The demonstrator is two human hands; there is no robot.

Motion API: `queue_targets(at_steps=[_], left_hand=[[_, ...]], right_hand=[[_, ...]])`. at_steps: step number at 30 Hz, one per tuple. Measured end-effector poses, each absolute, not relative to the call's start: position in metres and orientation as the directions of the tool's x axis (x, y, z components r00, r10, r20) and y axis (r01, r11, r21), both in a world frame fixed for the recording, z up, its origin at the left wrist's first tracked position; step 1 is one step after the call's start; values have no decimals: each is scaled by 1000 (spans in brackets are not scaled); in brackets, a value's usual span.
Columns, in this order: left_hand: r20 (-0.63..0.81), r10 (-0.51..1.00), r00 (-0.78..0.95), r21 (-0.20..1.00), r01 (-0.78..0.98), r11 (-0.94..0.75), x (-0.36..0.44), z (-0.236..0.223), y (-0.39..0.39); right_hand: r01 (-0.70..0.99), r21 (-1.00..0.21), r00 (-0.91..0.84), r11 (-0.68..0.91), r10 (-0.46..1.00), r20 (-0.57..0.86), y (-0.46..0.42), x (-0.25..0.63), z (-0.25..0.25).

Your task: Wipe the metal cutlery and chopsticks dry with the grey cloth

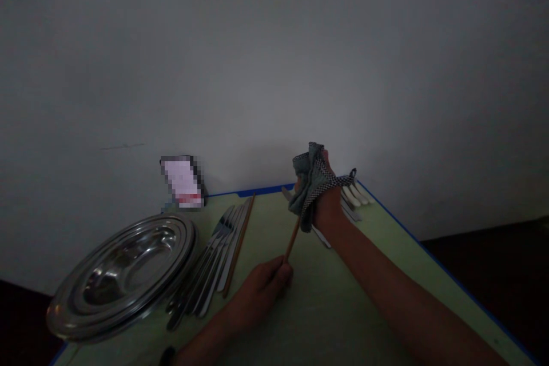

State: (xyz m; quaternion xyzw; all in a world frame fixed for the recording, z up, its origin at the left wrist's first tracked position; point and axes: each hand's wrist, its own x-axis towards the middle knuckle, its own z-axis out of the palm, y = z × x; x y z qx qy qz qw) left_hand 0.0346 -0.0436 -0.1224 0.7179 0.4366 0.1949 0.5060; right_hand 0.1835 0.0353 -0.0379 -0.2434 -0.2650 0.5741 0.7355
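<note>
My left hand (pixel 268 279) pinches the lower end of a thin wooden chopstick (pixel 292 242), which slants up and to the right. Around its upper part my right hand (pixel 329 206) is closed with a grey-green cloth (pixel 306 186) that has a checkered trim. The cloth hides the chopstick's top end and most of my right fingers. Below and behind the right hand lies a table knife (pixel 321 237), partly covered. Several pale-handled utensils (pixel 355 194) lie just to the right of that hand.
Stacked metal plates (pixel 171 291) stand at the table's left. Beside them lie several forks and knives (pixel 214 263) and another wooden chopstick (pixel 239 246). A phone with a blurred screen (pixel 182 180) leans against the wall behind. Blue edging (pixel 422 243) borders the green table.
</note>
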Motion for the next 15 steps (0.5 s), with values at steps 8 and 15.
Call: queue_targets(at_steps=[8,15], left_hand=[[-140,875,464,941,337,-28,36,-129,-43],[-144,874,465,946,324,-17,38,-125,-45]], right_hand=[[-618,-743,158,256,967,202,24,142,-66],[-679,-714,102,170,985,138,27,151,-59]])
